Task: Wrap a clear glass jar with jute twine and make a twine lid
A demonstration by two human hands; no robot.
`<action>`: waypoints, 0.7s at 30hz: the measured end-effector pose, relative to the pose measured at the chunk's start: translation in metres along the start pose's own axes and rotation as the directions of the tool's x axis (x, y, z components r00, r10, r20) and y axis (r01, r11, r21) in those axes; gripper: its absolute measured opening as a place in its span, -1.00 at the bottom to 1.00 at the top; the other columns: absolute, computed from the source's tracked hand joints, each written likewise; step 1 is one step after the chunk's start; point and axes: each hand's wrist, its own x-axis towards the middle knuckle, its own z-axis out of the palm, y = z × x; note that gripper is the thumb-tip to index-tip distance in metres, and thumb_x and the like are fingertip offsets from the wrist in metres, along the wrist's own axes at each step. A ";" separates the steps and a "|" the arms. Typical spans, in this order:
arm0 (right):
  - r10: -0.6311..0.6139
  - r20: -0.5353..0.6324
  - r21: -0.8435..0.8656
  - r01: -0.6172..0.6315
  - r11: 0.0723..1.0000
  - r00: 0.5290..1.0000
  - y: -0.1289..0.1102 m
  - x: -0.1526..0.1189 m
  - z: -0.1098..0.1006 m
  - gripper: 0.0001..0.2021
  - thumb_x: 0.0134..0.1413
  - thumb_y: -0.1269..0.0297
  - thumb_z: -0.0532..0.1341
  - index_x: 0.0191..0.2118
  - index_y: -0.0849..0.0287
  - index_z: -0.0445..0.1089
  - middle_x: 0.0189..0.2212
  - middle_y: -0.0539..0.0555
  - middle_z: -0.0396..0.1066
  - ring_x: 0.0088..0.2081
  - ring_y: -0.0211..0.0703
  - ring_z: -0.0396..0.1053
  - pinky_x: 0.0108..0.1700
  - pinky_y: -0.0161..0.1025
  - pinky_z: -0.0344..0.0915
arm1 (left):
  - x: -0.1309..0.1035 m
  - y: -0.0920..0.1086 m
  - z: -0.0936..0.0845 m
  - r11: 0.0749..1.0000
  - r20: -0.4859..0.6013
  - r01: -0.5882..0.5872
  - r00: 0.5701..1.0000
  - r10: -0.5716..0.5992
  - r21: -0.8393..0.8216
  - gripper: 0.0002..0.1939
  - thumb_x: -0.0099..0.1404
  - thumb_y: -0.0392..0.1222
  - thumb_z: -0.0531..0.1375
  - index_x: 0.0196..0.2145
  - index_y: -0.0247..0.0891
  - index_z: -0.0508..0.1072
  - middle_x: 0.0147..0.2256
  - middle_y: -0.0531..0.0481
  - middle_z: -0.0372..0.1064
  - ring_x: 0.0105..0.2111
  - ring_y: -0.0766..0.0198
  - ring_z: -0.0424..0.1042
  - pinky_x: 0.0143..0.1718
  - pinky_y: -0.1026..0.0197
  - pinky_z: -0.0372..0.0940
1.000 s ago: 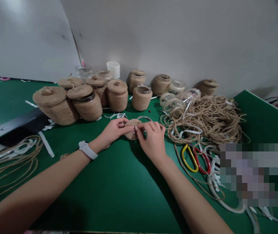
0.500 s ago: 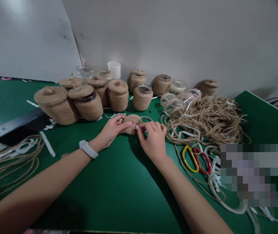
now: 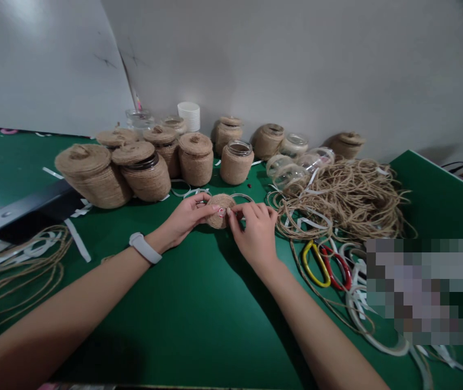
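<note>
A small round disc wound in jute twine (image 3: 217,220), with a red and white patch at its middle, is held just above the green table. My left hand (image 3: 188,216), with a pale band on its wrist, grips the disc's left side between thumb and fingers. At the disc's right side, my right hand (image 3: 256,227) has thumb and fingertips pinched together against the twine surface. Its fingers hide whether a loose twine end is between them. Just behind the disc stands an open glass jar wrapped in twine (image 3: 236,169).
Several lidded twine jars (image 3: 93,176) stand at left. A big twine heap (image 3: 357,200) lies right, beside clear jars (image 3: 290,176). Yellow-and-red-handled scissors (image 3: 316,265) lie near white strips (image 3: 372,336). A dark metal-topped block (image 3: 32,208) sits left. White cups (image 3: 190,116) are stacked behind.
The disc has tilted a little, so more of its face and its red and white middle show. Both hands stay in nearly the same place.
</note>
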 end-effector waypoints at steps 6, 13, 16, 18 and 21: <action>-0.028 0.010 0.004 0.028 1.000 1.000 0.000 0.000 -0.001 -0.89 0.24 0.31 0.18 -0.34 0.13 0.37 -0.39 -0.01 0.49 -0.25 -0.10 0.30 -0.07 -0.10 0.03 | -0.002 0.003 0.001 1.000 0.024 0.006 1.000 -0.007 0.026 -0.70 0.06 -0.05 0.36 -0.42 -0.29 0.37 -0.42 0.08 0.35 -0.38 0.34 0.39 -0.27 0.26 0.32; -0.068 0.024 0.012 0.068 0.998 0.997 0.000 -0.001 -0.001 -0.90 0.23 0.31 0.19 -0.32 0.14 0.39 -0.38 0.00 0.48 -0.25 -0.10 0.29 -0.10 -0.10 0.03 | -0.001 0.000 0.000 0.966 0.061 -0.044 0.998 0.030 0.253 -0.69 0.05 0.00 0.35 -0.41 -0.32 0.48 -0.44 0.01 0.41 -0.40 0.27 0.38 -0.32 0.19 0.29; -0.054 0.040 0.024 0.053 0.998 0.998 0.000 0.000 -0.002 -0.92 0.22 0.28 0.20 -0.28 0.13 0.41 -0.34 0.02 0.50 -0.21 -0.08 0.30 -0.07 -0.08 0.02 | 0.001 -0.003 0.000 0.939 -0.018 -0.059 0.997 0.070 0.339 -0.72 0.03 -0.02 0.34 -0.51 -0.31 0.45 -0.53 0.05 0.36 -0.47 0.29 0.33 -0.40 0.22 0.25; -0.049 0.049 0.032 0.047 0.998 0.998 0.001 0.001 -0.003 -0.91 0.21 0.26 0.21 -0.25 0.13 0.42 -0.32 0.03 0.50 -0.19 -0.06 0.31 -0.05 -0.07 0.02 | 0.001 -0.005 0.000 0.932 -0.070 -0.055 0.994 0.086 0.359 -0.73 0.03 -0.03 0.33 -0.53 -0.31 0.46 -0.54 0.05 0.36 -0.49 0.31 0.31 -0.43 0.23 0.22; -0.040 0.043 0.031 0.039 0.999 0.998 0.002 0.001 -0.003 -0.92 0.21 0.28 0.20 -0.26 0.13 0.42 -0.32 0.03 0.51 -0.19 -0.06 0.33 -0.04 -0.06 0.03 | 0.003 -0.006 -0.001 0.947 -0.096 -0.038 0.993 0.072 0.318 -0.74 0.04 -0.04 0.33 -0.50 -0.33 0.48 -0.51 0.02 0.40 -0.49 0.31 0.32 -0.44 0.24 0.22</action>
